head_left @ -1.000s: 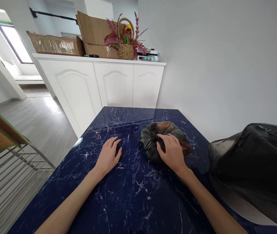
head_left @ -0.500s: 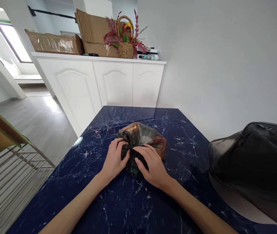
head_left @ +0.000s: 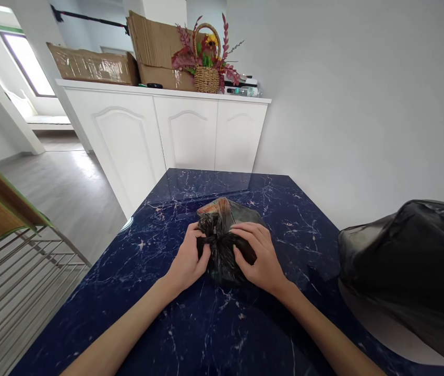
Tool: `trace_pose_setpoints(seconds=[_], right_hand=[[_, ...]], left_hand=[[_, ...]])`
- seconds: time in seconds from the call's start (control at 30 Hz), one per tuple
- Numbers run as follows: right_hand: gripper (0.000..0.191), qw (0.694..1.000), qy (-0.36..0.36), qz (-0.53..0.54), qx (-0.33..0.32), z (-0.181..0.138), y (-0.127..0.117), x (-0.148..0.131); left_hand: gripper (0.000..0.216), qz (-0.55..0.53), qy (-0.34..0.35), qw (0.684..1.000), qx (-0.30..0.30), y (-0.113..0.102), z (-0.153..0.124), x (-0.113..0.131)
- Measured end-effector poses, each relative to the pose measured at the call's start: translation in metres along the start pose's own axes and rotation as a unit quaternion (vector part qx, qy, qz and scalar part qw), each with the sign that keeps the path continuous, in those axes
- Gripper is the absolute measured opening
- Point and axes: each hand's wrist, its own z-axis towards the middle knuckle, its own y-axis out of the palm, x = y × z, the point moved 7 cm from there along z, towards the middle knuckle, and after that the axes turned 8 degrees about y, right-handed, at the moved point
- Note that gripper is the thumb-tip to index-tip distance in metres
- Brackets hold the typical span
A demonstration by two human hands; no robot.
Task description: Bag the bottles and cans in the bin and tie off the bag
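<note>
A small tied black plastic bag point(head_left: 227, 230) with orange and red contents showing through lies on the dark blue marble table point(head_left: 190, 324). My left hand point(head_left: 188, 259) grips the bag's bunched knot from the left, fingers curled. On the right side of the bag my right hand point(head_left: 259, 258) presses with fingers wrapped over the plastic. Both hands touch the bag near its gathered neck.
A large black bag point(head_left: 413, 271) bulges at the table's right edge. Behind the table stands a white cabinet point(head_left: 175, 130) bearing cardboard boxes point(head_left: 92, 62), a flower basket point(head_left: 208, 68) and a bottle. A metal rack point(head_left: 14, 282) is at the left. A white wall is on the right.
The small bag was dragged from the right toward the table's middle by my right hand. My left hand left the tabletop and took hold of the knot.
</note>
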Motion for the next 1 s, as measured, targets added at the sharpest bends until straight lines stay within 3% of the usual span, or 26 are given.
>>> trace_pose_setpoints(seconds=[0.37,0.47,0.6,0.73,0.87,1.0], right_hand=[[0.007,1.000,0.025,-0.014,-0.008,-0.004,0.010,0.010],[0.016,0.999,0.030,0.000,-0.020,-0.002,0.009,0.007],[0.037,0.998,0.047,0.017,-0.022,-0.002,0.005,0.003],[0.042,0.997,0.057,0.030,-0.037,-0.001,0.005,0.003],[0.037,0.995,0.053,0.031,-0.075,0.000,0.011,0.003],[0.034,0.996,0.061,0.023,-0.057,0.000,0.013,0.008]], left_hand=[[0.033,-0.028,-0.022,0.996,0.080,-0.006,-0.004,-0.021],[0.030,-0.062,-0.100,0.986,0.115,-0.014,-0.002,-0.032],[0.016,-0.059,-0.241,0.951,0.186,-0.028,-0.011,-0.065],[0.016,-0.050,-0.313,0.923,0.219,-0.035,-0.024,-0.091],[0.017,-0.068,-0.308,0.924,0.214,-0.034,-0.021,-0.083],[0.018,-0.090,-0.295,0.927,0.214,-0.031,-0.016,-0.074]])
